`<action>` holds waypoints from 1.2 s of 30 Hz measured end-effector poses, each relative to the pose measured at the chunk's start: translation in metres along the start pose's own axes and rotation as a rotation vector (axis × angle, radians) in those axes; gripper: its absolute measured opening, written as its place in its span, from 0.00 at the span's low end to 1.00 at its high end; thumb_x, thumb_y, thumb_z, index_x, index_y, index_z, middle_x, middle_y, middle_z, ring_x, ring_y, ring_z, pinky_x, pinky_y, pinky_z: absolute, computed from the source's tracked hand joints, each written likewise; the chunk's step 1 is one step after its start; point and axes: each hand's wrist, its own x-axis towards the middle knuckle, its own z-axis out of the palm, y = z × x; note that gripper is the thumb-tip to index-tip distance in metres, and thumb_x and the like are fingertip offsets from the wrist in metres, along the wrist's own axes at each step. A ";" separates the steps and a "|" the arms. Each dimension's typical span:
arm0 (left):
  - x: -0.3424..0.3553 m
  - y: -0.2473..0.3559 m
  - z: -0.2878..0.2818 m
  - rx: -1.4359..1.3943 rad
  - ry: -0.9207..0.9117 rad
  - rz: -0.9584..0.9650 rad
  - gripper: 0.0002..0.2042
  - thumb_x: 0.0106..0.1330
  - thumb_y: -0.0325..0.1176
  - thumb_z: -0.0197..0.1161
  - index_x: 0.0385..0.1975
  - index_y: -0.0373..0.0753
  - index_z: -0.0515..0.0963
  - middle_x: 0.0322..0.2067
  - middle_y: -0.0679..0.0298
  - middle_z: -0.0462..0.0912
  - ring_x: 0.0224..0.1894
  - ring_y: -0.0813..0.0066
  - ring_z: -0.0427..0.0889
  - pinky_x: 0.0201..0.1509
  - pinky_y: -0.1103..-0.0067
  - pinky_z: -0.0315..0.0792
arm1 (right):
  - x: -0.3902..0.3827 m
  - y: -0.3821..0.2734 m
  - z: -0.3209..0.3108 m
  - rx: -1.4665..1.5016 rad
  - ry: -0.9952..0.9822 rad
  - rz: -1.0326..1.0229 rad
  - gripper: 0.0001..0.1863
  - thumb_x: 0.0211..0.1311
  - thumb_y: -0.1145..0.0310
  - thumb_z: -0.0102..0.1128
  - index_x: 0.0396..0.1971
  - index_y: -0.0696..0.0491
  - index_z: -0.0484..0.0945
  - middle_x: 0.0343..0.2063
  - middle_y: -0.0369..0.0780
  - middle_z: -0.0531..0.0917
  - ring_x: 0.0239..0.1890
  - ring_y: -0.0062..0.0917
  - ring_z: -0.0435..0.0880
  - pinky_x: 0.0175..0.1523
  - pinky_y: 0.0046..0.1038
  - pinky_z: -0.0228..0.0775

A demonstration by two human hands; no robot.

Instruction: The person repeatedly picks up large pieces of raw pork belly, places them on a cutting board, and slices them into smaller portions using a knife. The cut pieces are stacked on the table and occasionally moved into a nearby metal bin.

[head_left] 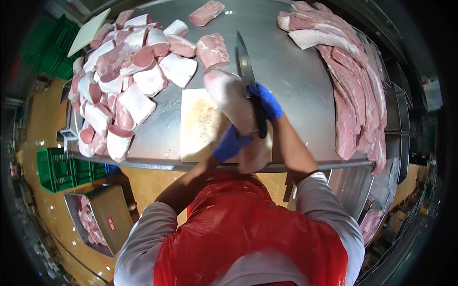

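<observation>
A long pale pink strip of meat (229,97), probably pork loin, lies lengthwise over the white cutting board (195,109), its near end at the table edge. My left hand (230,145), in a blue glove, grips the strip's left side near that end, thumb across the meat. Blue-gloved too, my right hand (268,101) is closed round the black handle of a knife (244,64) beside the strip. The blade points away from me, above the steel table. Just beyond the strip's far end sits a cut chunk of meat (213,50).
Many cut meat chunks (149,78) are heaped at the left; another chunk (206,13) lies at the back. Long uncut strips (350,90) are piled at the right on the steel table (286,71). Green crates (55,169) and a bin of scraps (90,221) stand lower left.
</observation>
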 end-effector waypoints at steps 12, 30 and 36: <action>-0.120 0.054 -0.054 1.521 0.147 -0.064 0.48 0.52 0.49 0.75 0.73 0.42 0.60 0.67 0.41 0.62 0.66 0.43 0.68 0.66 0.60 0.63 | -0.082 -0.042 -0.045 -0.218 0.136 -0.052 0.22 0.73 0.58 0.58 0.54 0.61 0.73 0.48 0.46 0.84 0.41 0.27 0.86 0.46 0.25 0.80; -0.024 0.101 -0.201 1.003 -0.250 -0.134 0.47 0.50 0.44 0.78 0.72 0.42 0.62 0.66 0.49 0.69 0.67 0.53 0.69 0.72 0.65 0.62 | -0.184 0.082 0.039 -0.971 0.542 0.080 0.12 0.77 0.62 0.50 0.40 0.57 0.70 0.18 0.39 0.79 0.18 0.24 0.78 0.25 0.29 0.70; -0.041 0.085 -0.124 1.207 -0.060 -0.018 0.48 0.51 0.55 0.76 0.71 0.40 0.62 0.65 0.43 0.68 0.69 0.48 0.66 0.72 0.63 0.61 | -0.208 0.137 0.064 -1.266 0.520 -0.182 0.08 0.72 0.68 0.53 0.41 0.58 0.68 0.19 0.51 0.79 0.24 0.51 0.82 0.28 0.48 0.72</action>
